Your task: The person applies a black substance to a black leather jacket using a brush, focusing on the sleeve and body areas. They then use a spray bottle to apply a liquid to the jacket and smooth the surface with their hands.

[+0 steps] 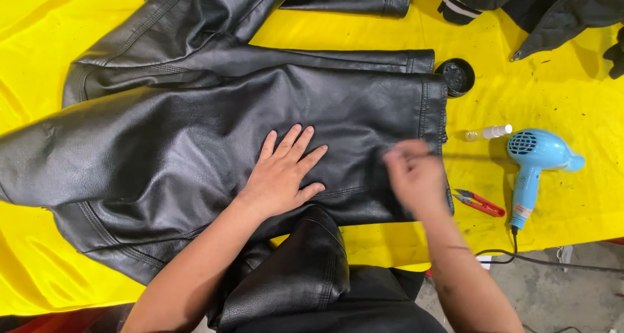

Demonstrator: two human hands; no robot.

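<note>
A black leather jacket (pixel 182 131) lies spread across a yellow table cover (pixel 559 86). My left hand (pixel 283 174) rests flat on the jacket's middle, fingers spread, holding nothing. My right hand (pixel 416 177) is blurred with motion over the jacket's right hem. Its fingers are pinched together around something thin, too blurred to make out.
A round black tin (pixel 456 76) sits by the hem. To the right lie a small clear bottle (pixel 489 133), a blue hair dryer (pixel 536 161) with its cord trailing off the table, and red thread snips (pixel 481 203). Another dark garment (pixel 552 8) lies at top right.
</note>
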